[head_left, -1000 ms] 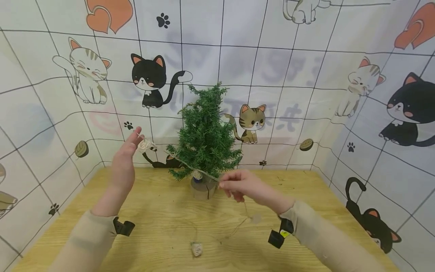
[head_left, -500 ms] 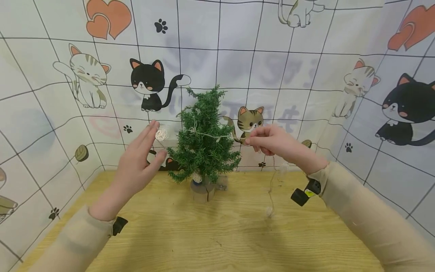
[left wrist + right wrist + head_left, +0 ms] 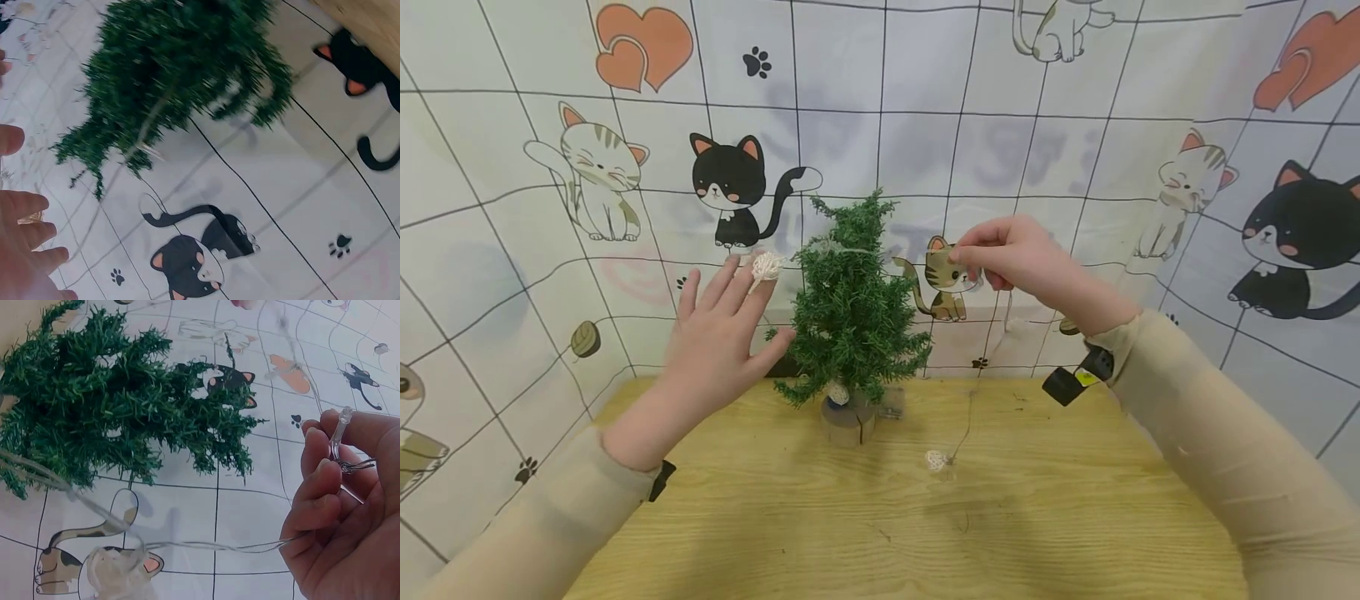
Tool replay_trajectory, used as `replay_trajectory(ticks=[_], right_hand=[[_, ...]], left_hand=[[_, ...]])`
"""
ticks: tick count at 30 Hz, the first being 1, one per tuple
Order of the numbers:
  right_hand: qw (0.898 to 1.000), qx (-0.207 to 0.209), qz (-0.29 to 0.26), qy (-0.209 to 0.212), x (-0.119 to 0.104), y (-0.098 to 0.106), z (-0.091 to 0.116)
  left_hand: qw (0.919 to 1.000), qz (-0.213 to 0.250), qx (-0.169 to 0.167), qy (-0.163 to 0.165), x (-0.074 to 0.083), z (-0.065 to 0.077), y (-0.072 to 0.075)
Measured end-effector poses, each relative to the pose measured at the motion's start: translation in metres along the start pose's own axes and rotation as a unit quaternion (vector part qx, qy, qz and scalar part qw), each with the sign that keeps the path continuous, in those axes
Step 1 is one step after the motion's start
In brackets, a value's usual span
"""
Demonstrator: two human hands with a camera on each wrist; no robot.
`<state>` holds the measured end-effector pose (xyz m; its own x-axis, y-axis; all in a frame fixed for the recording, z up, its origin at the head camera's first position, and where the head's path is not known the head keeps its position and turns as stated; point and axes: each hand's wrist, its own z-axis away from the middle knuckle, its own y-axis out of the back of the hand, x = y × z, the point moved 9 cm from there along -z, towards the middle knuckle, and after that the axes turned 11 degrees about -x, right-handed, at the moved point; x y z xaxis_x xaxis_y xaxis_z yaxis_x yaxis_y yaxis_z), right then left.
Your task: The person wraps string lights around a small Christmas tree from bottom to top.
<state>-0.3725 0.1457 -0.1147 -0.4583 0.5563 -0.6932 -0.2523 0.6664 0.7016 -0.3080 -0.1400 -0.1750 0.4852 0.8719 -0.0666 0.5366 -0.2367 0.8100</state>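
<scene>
A small artificial Christmas tree (image 3: 857, 308) stands upright on a round base (image 3: 847, 425). To its left my left hand (image 3: 711, 342) is raised with fingers spread straight, and a white woven ball (image 3: 767, 267) of a string of lights is at its fingertips. Right of the tree my right hand (image 3: 1011, 250) pinches the thin light wire (image 3: 212, 545); a clear bulb (image 3: 345, 415) shows between its fingers. The wire spans across the front of the upper tree. From the right hand the wire hangs down to another woven ball (image 3: 937, 460) just above or on the table.
One more woven ball (image 3: 838, 393) sits low in the tree above the base. Beside the base lies a small clear box (image 3: 892, 403). The wooden table (image 3: 760, 517) ends at a white cloth backdrop (image 3: 842, 50) printed with cats and grid lines.
Both hands have risen, the right one also moving rightward, lifting the wire from low on the tree to near its upper part. The left hand has moved closer to the tree and its fingers have spread.
</scene>
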Motion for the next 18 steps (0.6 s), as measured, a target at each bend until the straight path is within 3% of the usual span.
replay_trajectory(ticks=[3, 7, 10, 15, 18], right_hand=[[1.000, 0.003, 0.007, -0.003, 0.002, 0.005, -0.001], [1.000, 0.003, 0.023, -0.010, 0.005, 0.007, -0.004], [0.999, -0.001, 0.051, -0.013, 0.003, 0.008, -0.008], [0.994, -0.014, 0.110, -0.011, -0.003, 0.012, -0.018], [0.989, -0.007, 0.148, -0.020, -0.004, 0.020, -0.025]], left_hand=[[0.9979, -0.064, 0.008, 0.002, -0.006, 0.002, -0.003], [0.9919, -0.110, 0.059, -0.025, -0.005, 0.001, 0.001], [0.9904, -0.106, 0.085, -0.022, -0.006, -0.004, 0.005], [0.9948, -0.059, 0.077, 0.032, -0.021, -0.015, 0.007], [0.9944, -0.053, 0.078, 0.047, -0.029, -0.019, 0.006]])
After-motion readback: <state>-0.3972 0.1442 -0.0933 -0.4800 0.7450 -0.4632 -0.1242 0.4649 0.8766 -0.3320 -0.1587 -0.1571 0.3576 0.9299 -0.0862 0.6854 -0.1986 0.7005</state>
